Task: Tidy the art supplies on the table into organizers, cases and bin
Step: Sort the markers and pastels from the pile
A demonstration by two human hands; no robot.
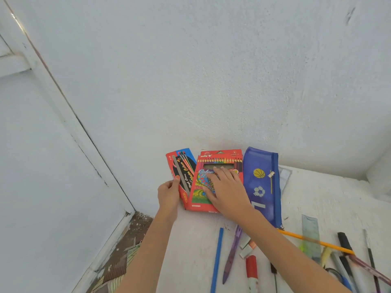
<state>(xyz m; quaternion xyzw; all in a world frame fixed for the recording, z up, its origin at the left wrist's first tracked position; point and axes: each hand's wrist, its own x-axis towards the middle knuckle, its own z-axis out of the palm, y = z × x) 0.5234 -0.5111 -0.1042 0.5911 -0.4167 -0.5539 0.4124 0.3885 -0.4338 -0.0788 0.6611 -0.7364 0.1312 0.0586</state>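
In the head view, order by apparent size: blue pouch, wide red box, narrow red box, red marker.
1-2. blue pouch and wide red box: alike; the right hand covers part of the box.
3. narrow red box
4. red marker

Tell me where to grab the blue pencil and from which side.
Probably pinch the blue pencil mid-shaft from above: it lies flat on the table, thin and straight, with bare surface on its left and a gap to the purple pen on its right.

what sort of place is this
Likely a corner of a plain room, perhaps at home: rough white walls, a white table against them, patterned floor, and pencil boxes and pens spread out.
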